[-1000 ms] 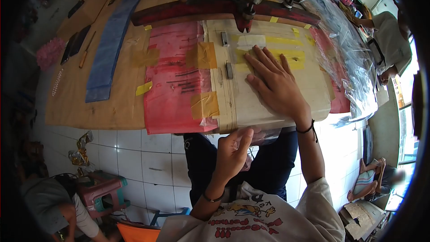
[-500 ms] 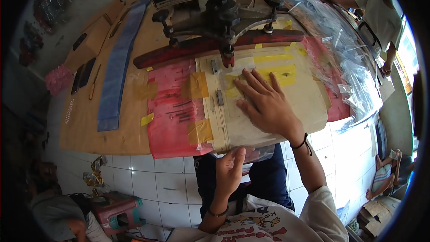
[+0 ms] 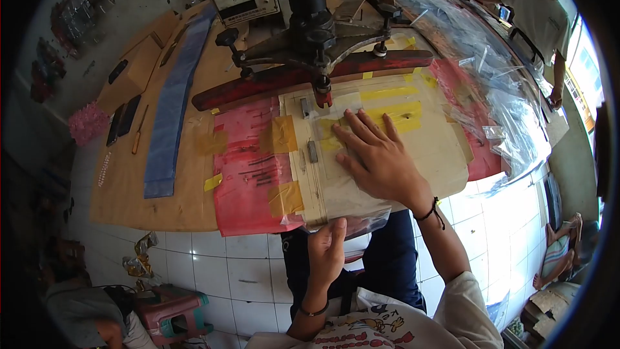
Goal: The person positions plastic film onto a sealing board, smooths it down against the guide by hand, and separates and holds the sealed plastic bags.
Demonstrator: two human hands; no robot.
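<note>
My right hand (image 3: 382, 163) lies flat with its fingers spread on a clear plastic sheet (image 3: 352, 194) over a cream board (image 3: 445, 161). At the table's front edge my left hand (image 3: 327, 253) is closed on the near edge of the sheet, thumb up, its other fingers partly hidden. Left of my right hand, two small grey metal bars (image 3: 312, 152) lie along the board's edge. Yellow tape (image 3: 391, 92) sits beyond my right fingertips. Above the board stands a black press head with a red curved bar (image 3: 271, 77) across it.
Red sheeting with brown tape (image 3: 248, 181) lies left of the board, then a long blue strip (image 3: 169, 129) and a screwdriver (image 3: 137, 136). Crumpled clear plastic (image 3: 491, 71) covers the right side. A co-worker (image 3: 539, 19) stands at the far right. A red-green stool (image 3: 171, 317) is at lower left.
My left hand has closed more on the sheet's edge, and the sheet lies nearer the board's front. My right hand stays flat on it. The view has shifted slightly.
</note>
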